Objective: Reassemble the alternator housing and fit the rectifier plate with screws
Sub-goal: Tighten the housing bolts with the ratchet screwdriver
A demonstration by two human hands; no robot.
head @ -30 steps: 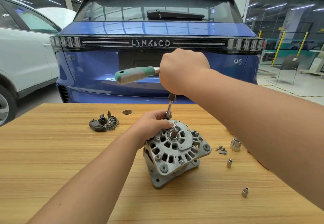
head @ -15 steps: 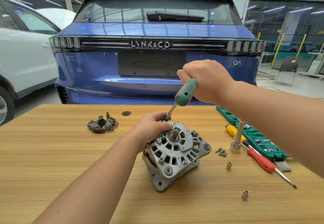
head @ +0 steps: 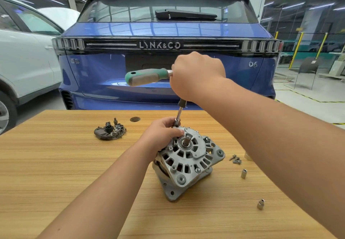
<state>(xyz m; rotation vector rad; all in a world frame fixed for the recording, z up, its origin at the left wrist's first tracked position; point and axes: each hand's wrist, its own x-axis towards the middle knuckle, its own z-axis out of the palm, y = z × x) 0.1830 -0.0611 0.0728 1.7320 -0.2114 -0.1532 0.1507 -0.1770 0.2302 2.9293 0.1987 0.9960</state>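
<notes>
1. The alternator [head: 188, 162] sits tilted on the wooden worktop [head: 56, 173], a little right of the middle and nearer the front edge than the back.
2. The left hand [head: 164, 134] is curled over the alternator's upper left rim, its fingers also wrapped round the lower end of the ratchet's extension bar [head: 178, 115], which stands on the rim there.
3. The right hand [head: 196, 76] hangs above the alternator, fingers closed round the head of the ratchet [head: 147, 76]; the green and grey handle sticks out level to the left.
4. The alternator is grey cast metal with slotted vents round its face, a bearing and short shaft in the centre, bolts near the rim and mounting ears at the lower edge.
5. The rectifier plate [head: 110, 131], dark and cluttered with small parts, lies well left of the alternator, towards the back edge.
6. A small heap of screws [head: 236, 159] lies just right of the alternator.
7. Two sockets [head: 243, 173] stand farther right, one [head: 260, 204] closer to the front edge.
8. A blue car [head: 168, 52] stands behind the worktop.
</notes>
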